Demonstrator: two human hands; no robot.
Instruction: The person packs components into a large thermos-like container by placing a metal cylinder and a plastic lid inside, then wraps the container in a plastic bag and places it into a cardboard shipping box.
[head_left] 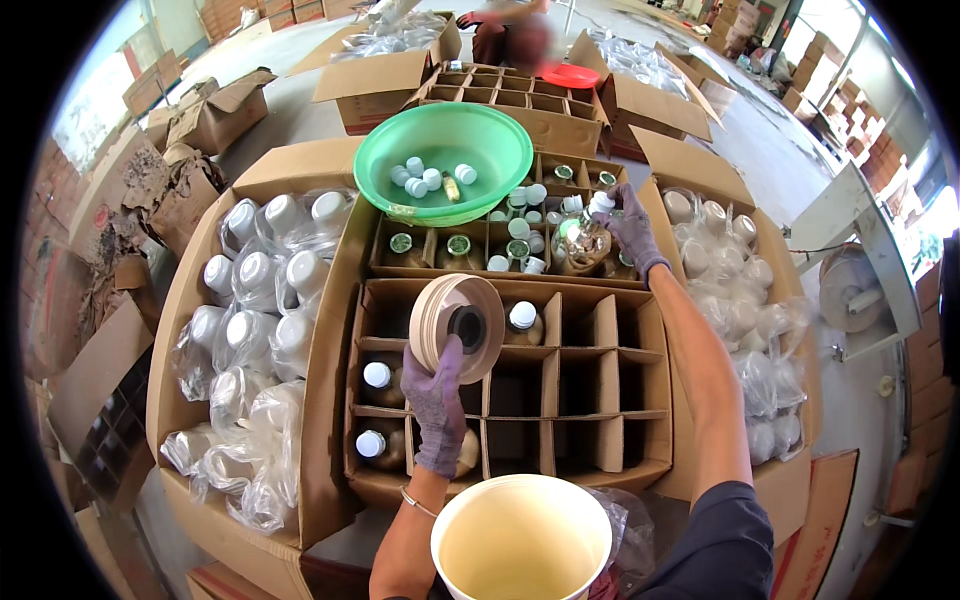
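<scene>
Cardboard boxes [330, 400]; clear white-capped bottle [580, 240].

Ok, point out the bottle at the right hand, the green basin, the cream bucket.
Bottle [581, 246]: head view, on its clear body below the cap.
Green basin [498, 150]: head view, inner wall.
Cream bucket [520, 545]: head view, inner wall.

My left glove [437, 410] and right glove [632, 232] look like matt knitted cloth; my ridged beige piece [430, 325] seems smooth, matt plastic; the bottle [583, 243] shines like glass; the green basin [400, 155] is glossy plastic; the divided carton [606, 325] is dull cardboard; the bags [268, 500] are shiny, crinkled film.
</scene>
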